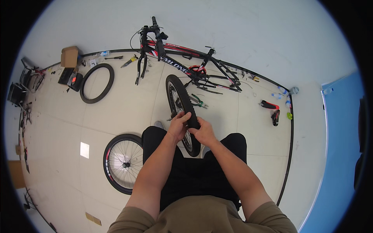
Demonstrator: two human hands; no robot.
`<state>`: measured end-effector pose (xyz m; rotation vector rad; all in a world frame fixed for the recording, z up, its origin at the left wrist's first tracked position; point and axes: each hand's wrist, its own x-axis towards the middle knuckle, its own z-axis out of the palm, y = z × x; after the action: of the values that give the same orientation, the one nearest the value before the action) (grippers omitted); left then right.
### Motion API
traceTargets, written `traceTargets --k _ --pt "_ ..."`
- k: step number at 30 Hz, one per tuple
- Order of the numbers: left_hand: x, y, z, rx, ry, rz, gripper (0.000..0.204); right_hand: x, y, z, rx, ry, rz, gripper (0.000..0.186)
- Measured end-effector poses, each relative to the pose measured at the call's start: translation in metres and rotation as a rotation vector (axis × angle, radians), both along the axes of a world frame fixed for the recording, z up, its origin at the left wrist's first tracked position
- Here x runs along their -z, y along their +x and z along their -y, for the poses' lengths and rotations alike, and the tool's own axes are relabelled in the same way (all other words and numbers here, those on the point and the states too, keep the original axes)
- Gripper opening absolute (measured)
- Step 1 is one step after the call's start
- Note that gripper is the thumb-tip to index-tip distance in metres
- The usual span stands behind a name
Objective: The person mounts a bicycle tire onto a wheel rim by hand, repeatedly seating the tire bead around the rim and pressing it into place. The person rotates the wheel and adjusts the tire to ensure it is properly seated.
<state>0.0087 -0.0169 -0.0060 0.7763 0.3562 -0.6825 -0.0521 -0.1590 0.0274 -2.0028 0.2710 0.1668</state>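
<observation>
Floor [62, 141], left to right:
- Open cardboard box [70, 57], by the far edge, toward its left end.
- Loose black tyre [92, 101], lying flat, nearer me than the box.
- Spoked wheel [126, 165], flat, left of my knees [235, 143].
- My left hand [178, 127], gripping the upright wheel [182, 95] by its tyre, between my knees.
- Black-and-red bicycle frame [175, 64], along the far edge.
- Green-handled pliers [199, 103], just beyond my right hand [204, 133], which grips the same tyre.
- Plastic bottles [288, 103], near the far right corner.

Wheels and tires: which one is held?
The wheel gripped by left hand and right hand, roughly on edge; the other wheel and bare tire lie flat on the floor.
</observation>
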Motion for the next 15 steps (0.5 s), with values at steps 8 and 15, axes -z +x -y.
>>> traceTargets --k 8,15 --pt "-0.015 -0.017 -0.001 0.012 0.658 0.323 0.068 -0.012 -0.022 -0.035 0.064 -0.209 0.096 0.05" --pt "-0.033 -0.029 -0.014 0.086 0.739 0.451 0.042 0.014 -0.047 -0.044 0.137 -0.161 0.154 0.062"
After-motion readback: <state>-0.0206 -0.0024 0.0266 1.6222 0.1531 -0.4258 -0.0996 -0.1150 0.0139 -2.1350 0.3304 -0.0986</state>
